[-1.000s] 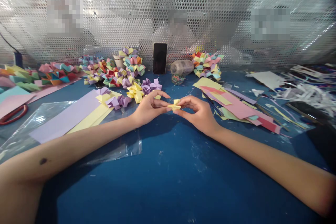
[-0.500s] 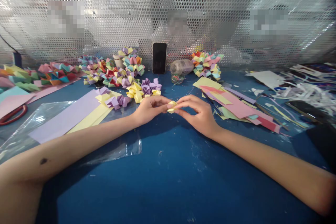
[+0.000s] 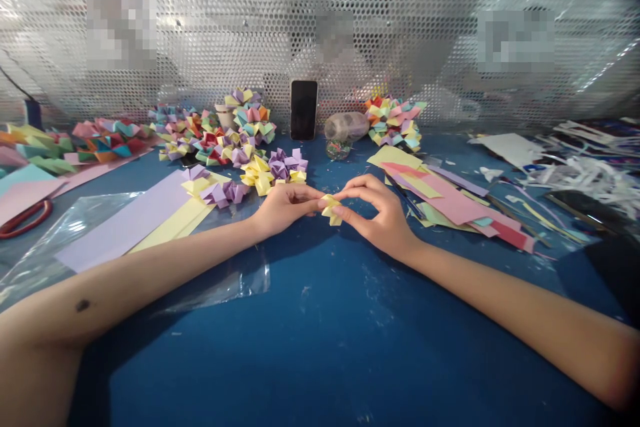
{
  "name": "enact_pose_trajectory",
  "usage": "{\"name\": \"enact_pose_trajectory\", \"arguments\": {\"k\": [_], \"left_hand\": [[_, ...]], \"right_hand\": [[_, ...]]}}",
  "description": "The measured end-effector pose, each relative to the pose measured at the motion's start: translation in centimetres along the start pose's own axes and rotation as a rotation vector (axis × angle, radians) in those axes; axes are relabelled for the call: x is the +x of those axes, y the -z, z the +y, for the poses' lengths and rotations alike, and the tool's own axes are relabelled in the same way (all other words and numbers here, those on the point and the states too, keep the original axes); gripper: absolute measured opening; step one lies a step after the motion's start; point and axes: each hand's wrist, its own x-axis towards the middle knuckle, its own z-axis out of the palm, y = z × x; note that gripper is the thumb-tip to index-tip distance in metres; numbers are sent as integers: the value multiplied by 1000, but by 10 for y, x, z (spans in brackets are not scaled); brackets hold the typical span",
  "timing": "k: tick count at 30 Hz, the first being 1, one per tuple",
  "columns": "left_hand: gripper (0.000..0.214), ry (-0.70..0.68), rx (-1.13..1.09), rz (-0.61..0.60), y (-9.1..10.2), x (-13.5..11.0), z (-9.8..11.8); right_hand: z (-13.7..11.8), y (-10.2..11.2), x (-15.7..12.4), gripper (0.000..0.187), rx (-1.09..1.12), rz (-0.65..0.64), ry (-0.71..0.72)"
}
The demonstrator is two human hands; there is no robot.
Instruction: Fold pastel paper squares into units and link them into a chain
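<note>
Over the middle of the blue tabletop (image 3: 320, 333), our left hand (image 3: 284, 208) and right hand (image 3: 384, 217) pinch a yellow paper piece (image 3: 332, 218), apparently well folded, while a purple sheet (image 3: 130, 219) lies flat, seemingly unworked. We've got room nearer us; folded clusters (image 3: 210, 141) crowd beyond, coloured strips (image 3: 460, 203) hem the right.

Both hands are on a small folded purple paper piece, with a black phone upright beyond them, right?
Wrong colour: the head view shows the left hand and right hand on a small folded yellow paper piece, the black phone upright beyond.
</note>
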Motion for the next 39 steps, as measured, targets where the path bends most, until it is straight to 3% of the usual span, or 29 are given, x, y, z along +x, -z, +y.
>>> {"name": "enact_pose_trajectory", "arguments": {"k": [8, 18, 24, 29, 32, 39], "left_hand": [[23, -93, 92, 6, 1, -3, -3], [20, -229, 385, 53, -5, -10, 2], [21, -185, 339, 88, -5, -10, 5], [19, -155, 151, 113, -1, -4, 1], [17, -129, 79, 105, 1, -2, 0], [21, -102, 79, 55, 2, -2, -3]], "right_hand": [[2, -1, 1, 9, 54, -54, -47], [5, -1, 1, 18, 70, -86, -46], [3, -1, 1, 15, 86, -120, -8], [5, 1, -2, 7, 198, -20, -71], [5, 3, -2, 14, 199, -79, -77], [1, 4, 1, 9, 138, -107, -69]]}}
